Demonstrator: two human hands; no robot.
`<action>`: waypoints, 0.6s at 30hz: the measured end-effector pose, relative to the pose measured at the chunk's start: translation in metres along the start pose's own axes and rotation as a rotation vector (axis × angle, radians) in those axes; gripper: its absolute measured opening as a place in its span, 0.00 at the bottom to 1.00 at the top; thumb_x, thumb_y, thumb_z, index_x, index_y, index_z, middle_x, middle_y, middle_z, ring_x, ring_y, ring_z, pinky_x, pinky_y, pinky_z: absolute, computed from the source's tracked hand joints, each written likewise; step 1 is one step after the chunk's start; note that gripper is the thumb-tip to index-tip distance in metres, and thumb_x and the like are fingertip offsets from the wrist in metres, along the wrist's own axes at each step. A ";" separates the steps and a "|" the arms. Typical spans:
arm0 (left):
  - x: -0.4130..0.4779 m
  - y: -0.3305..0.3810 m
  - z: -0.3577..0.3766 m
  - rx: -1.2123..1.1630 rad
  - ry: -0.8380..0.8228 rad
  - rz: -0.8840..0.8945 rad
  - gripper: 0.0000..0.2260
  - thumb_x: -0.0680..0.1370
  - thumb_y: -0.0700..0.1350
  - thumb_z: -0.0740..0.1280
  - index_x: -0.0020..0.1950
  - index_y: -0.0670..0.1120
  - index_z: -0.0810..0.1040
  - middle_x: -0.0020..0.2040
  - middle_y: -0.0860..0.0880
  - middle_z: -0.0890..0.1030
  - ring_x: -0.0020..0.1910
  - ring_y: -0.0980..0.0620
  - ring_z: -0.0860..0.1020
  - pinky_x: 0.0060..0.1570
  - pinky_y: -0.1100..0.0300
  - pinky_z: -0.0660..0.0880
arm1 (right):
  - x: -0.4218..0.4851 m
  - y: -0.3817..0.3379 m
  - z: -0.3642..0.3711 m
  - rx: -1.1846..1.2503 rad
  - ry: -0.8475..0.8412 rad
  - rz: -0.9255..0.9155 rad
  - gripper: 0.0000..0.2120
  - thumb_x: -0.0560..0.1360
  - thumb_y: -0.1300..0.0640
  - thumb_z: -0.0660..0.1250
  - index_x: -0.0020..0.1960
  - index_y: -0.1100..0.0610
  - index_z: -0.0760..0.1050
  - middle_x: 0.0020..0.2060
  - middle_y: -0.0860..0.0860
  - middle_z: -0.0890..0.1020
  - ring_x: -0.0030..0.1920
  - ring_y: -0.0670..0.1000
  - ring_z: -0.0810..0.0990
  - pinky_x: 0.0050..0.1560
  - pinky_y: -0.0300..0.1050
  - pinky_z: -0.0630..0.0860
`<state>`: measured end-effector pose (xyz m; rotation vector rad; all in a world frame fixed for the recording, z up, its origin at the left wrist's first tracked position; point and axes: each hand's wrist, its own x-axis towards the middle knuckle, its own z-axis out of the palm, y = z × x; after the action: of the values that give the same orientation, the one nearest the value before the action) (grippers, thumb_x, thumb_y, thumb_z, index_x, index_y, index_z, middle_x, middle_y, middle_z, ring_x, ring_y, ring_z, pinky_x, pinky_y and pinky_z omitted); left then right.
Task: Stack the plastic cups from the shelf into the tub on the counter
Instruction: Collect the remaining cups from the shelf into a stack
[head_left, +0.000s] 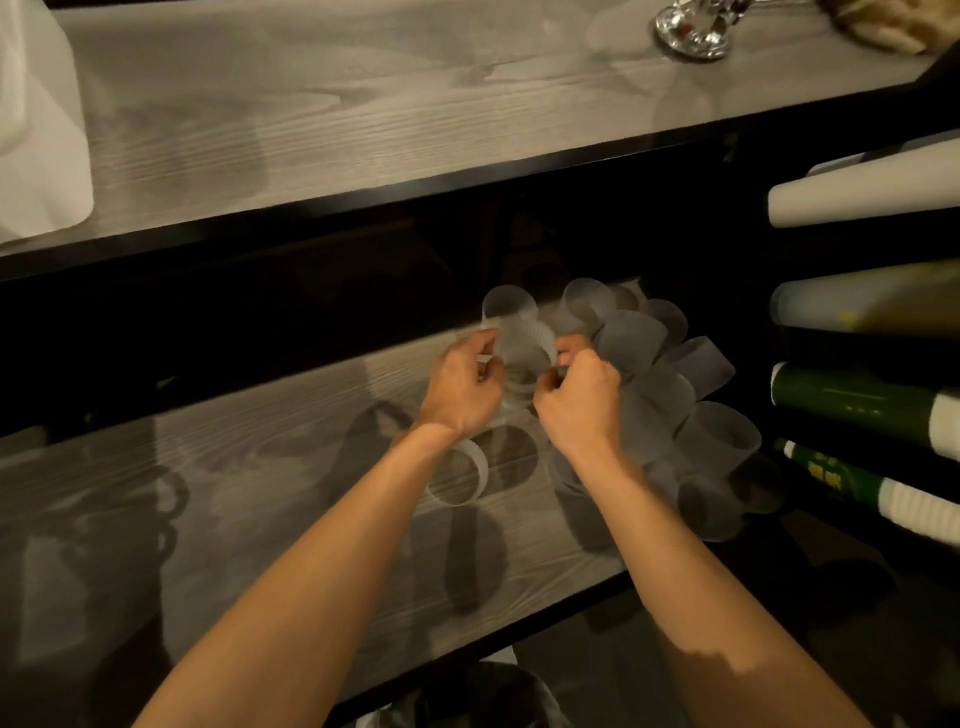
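Currently, the fingers of the left hand (464, 387) and right hand (581, 400) are curled closed on opposite sides of one ribbed translucent cup (519, 343), held just above the lower shelf (260, 467). More cups (691, 410) lie clustered just right of the right hand, another cup (460, 478) beneath the left wrist. Rolled paper tubes (872, 192) sit far right.

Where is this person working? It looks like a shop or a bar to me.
Probably behind a cafe or bar counter: sleeves of stacked paper cups lie at the right, many frosted plastic cups crowd the lower shelf, and a shiny glass base sits on the counter.
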<state>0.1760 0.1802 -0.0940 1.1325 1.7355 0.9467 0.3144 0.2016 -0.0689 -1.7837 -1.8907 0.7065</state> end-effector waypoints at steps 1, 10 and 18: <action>-0.001 -0.001 0.001 -0.003 -0.009 -0.012 0.16 0.85 0.42 0.62 0.73 0.49 0.73 0.61 0.54 0.79 0.51 0.60 0.80 0.48 0.68 0.77 | 0.000 0.002 0.001 -0.022 -0.015 -0.007 0.13 0.76 0.65 0.69 0.60 0.59 0.77 0.45 0.53 0.82 0.50 0.57 0.83 0.49 0.49 0.81; 0.003 -0.023 -0.011 0.192 -0.050 -0.165 0.21 0.83 0.42 0.64 0.77 0.50 0.69 0.73 0.49 0.74 0.58 0.53 0.78 0.53 0.68 0.71 | -0.005 0.007 0.025 -0.188 -0.407 0.035 0.15 0.79 0.58 0.67 0.65 0.60 0.76 0.56 0.57 0.82 0.58 0.58 0.82 0.59 0.50 0.79; -0.007 -0.016 -0.026 0.070 0.066 -0.137 0.13 0.85 0.49 0.63 0.70 0.50 0.74 0.61 0.49 0.81 0.55 0.51 0.81 0.56 0.54 0.79 | -0.006 -0.007 0.018 0.195 -0.235 0.164 0.20 0.82 0.55 0.65 0.73 0.56 0.71 0.49 0.51 0.83 0.46 0.47 0.82 0.46 0.39 0.74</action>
<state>0.1488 0.1646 -0.0971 1.0222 1.8870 0.8535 0.2979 0.1938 -0.0786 -1.8091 -1.7590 1.1639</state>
